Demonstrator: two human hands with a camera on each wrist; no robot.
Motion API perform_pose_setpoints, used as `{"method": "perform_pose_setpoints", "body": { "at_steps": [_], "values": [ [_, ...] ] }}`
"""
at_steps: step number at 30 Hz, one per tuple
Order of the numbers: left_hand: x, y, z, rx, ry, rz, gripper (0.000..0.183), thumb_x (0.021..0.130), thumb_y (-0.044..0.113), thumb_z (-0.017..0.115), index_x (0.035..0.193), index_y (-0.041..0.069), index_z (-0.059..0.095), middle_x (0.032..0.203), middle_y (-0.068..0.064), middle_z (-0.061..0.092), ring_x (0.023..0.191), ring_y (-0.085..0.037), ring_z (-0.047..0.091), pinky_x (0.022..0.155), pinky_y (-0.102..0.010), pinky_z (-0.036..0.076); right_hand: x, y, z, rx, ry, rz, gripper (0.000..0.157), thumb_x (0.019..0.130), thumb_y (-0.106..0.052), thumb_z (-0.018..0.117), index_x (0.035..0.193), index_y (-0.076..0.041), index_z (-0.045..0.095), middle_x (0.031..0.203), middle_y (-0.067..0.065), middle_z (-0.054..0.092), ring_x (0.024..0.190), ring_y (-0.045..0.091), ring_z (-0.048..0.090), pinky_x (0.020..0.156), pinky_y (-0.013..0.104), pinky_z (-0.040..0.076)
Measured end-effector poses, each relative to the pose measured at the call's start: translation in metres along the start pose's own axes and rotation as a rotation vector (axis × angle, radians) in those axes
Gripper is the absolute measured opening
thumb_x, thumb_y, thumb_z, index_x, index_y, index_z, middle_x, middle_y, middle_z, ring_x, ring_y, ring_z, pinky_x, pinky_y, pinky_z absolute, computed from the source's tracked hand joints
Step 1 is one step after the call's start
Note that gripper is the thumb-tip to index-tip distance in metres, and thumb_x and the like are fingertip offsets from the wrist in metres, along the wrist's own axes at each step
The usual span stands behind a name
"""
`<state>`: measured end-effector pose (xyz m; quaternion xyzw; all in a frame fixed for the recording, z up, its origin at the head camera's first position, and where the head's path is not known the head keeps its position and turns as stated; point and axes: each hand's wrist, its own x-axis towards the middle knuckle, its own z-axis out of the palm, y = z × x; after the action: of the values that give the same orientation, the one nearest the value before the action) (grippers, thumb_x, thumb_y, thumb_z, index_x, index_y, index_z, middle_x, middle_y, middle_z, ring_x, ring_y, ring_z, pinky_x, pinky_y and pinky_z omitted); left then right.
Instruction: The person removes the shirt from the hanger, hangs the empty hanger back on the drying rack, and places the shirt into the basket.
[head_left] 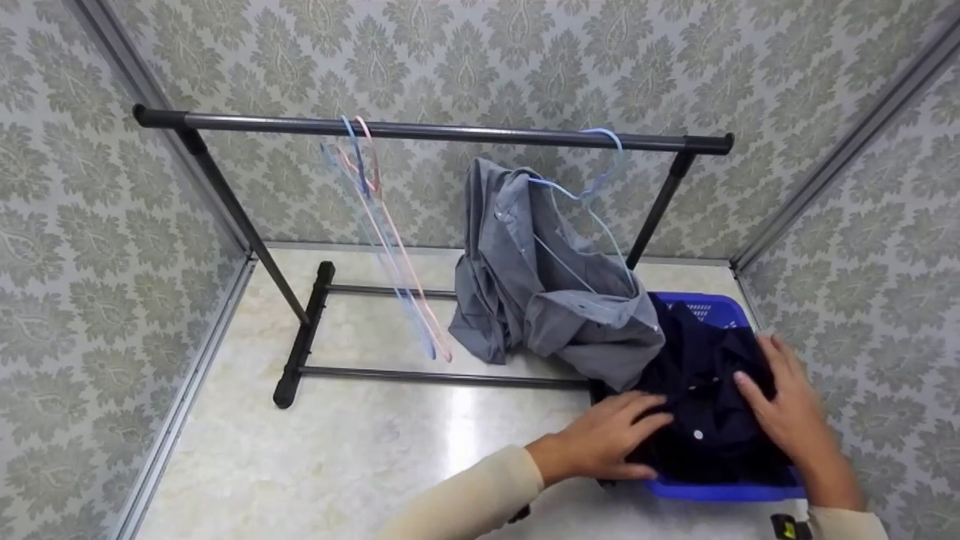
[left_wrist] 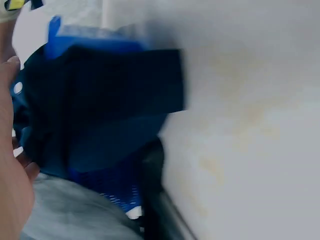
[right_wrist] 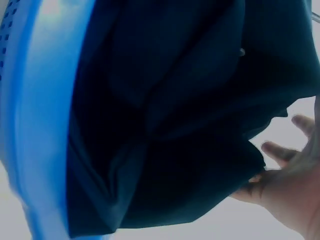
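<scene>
A dark navy garment (head_left: 712,375) with white buttons lies bunched over the blue plastic basket (head_left: 720,491). My left hand (head_left: 600,439) is at its left side, fingers spread and the fingertips at the cloth. In the left wrist view, that thumb and the fingers rest along the garment's edge. On the other side, my right hand (head_left: 791,412) has its thumb over the cloth and its fingers extended. The right wrist view shows the right hand (right_wrist: 287,180) with spread fingers, some partly hidden behind the navy cloth (right_wrist: 190,150).
A black clothes rack (head_left: 465,133) stands before patterned walls. From its bar hang a grey garment (head_left: 555,277) on a blue hanger (head_left: 606,161), right above the basket's left side, and a pink hanger (head_left: 401,255) beside another blue one. The rack's lower rails (head_left: 450,377) cross near the floor.
</scene>
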<state>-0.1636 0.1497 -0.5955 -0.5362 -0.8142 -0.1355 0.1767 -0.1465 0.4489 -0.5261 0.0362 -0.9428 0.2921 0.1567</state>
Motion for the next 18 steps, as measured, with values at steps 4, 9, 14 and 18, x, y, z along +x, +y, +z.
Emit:
{"method": "perform_pose_setpoints", "body": {
  "at_steps": [4,9,14,18],
  "values": [
    [-0.02,0.001,0.008,0.092,-0.017,-0.05,0.097,0.074,0.08,0.071,0.147,0.02,0.049,0.141,-0.008,0.05,0.123,-0.023,0.052,0.092,-0.035,0.053,-0.003,-0.001,0.01,0.003,-0.095,-0.034,0.085,0.089,-0.024,0.081,0.161,-0.021,0.036,0.165,0.032,0.021,0.141,0.067,0.027,0.101,0.085,0.025],
    [-0.028,0.001,0.015,0.077,-0.103,-0.108,0.106,0.072,0.075,0.078,0.155,0.023,0.038,0.15,-0.012,0.042,0.12,-0.026,0.053,0.092,-0.039,0.055,-0.003,0.002,0.028,-0.019,-0.179,-0.068,0.089,0.084,-0.029,0.085,0.16,-0.022,0.038,0.165,0.034,0.02,0.141,0.067,0.027,0.101,0.084,0.028],
    [-0.026,0.001,0.022,0.105,-0.072,-0.127,0.082,0.086,0.041,0.082,0.154,0.018,0.042,0.152,-0.018,0.041,0.106,-0.026,0.065,0.075,-0.031,0.062,-0.001,0.008,0.038,-0.031,-0.261,-0.039,0.088,0.088,-0.034,0.082,0.162,-0.02,0.035,0.165,0.035,0.016,0.142,0.067,0.025,0.1,0.084,0.029],
    [-0.018,0.0,0.021,0.076,0.076,-0.121,0.041,0.092,0.011,0.071,0.132,0.011,0.062,0.135,-0.014,0.054,0.095,-0.02,0.069,0.07,-0.022,0.06,0.0,0.013,0.04,-0.021,-0.295,-0.013,0.086,0.091,-0.035,0.078,0.162,-0.017,0.033,0.165,0.035,0.014,0.142,0.067,0.024,0.1,0.085,0.028]
  ]
}}
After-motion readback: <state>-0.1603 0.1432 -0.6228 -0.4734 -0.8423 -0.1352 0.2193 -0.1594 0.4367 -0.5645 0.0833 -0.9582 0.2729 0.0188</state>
